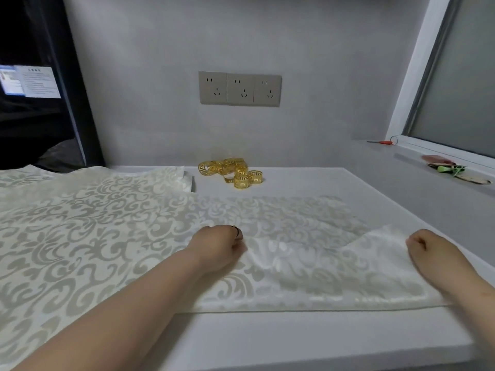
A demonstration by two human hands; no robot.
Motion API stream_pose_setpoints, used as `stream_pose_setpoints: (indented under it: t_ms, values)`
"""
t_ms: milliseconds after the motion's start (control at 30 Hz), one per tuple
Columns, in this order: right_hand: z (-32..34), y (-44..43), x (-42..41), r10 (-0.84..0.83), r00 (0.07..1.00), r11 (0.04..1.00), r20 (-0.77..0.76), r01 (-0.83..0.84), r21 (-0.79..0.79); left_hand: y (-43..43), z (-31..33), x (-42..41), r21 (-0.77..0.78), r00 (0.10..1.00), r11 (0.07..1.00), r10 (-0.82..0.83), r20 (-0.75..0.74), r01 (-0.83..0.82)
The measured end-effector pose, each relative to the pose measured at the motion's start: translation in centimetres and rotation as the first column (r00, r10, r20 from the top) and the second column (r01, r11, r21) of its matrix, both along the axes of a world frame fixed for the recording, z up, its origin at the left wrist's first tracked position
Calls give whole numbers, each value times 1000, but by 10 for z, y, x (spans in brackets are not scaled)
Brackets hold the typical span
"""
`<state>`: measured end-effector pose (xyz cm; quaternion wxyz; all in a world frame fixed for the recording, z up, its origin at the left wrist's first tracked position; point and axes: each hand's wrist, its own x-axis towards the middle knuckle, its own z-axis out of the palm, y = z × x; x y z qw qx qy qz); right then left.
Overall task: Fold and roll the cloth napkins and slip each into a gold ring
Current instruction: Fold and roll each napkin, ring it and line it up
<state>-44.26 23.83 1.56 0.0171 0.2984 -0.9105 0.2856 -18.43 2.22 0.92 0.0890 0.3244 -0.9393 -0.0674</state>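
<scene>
Head view, napkin: my napkin (308,263) lies on the tabletop (267,341), nearer me than the rings (235,171), with a flap doubled over its near part.
Head view, left hand: my left hand (218,243) is nearer me than the rings and almost in line with them. It is curled and pinches the flap's left end.
Head view, right hand: my right hand (428,250) is nearer me than the rings and well to their right. It is curled knuckles-up on the flap's right corner. The fingertips are hidden, so I only judge that it grips the cloth.
Head view, napkin to hands: the flap's free edge runs between my hands and touches both.
Head view, stack: more napkins (80,223) are spread left of the rings and nearer me, and my left forearm lies across them.
Risk, skew: the flap's edge sits closer to the rings on the right than on the left. Creasing it like this would likely give a crooked fold and a tapered roll that jams in a ring.
Risk, slip: the cloth looks slick, so an uneven pull could slide the lower layer.
Risk, drag: my left forearm could pull the stack along with it.
</scene>
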Motion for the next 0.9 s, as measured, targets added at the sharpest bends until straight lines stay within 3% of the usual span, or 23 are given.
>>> stream_pose_setpoints:
  t_ms: [133, 233, 400, 700, 900]
  values:
    - [-4, -11, -3, -57, 998, 998, -32, 56, -10, -19, 5, 28, 181, 996, 979, 83, 39, -89]
    - [-7, -18, -4, -82, 995, 997, -49, 82, -1, -33, 13, 58, 229, 981, 954, 179, 75, -192]
    - [-16, -26, -9, -88, 993, 994, -73, 93, 62, -55, 16, 91, 289, 950, 912, 312, -26, -291]
    - [-26, -37, -21, -124, 986, 975, -116, 143, 172, -68, 3, 81, 161, 921, 923, 371, -120, -350]
    - [-23, -42, -21, -130, 989, 979, -66, 139, 151, -54, 9, 83, 9, 979, 982, 190, -67, -190]
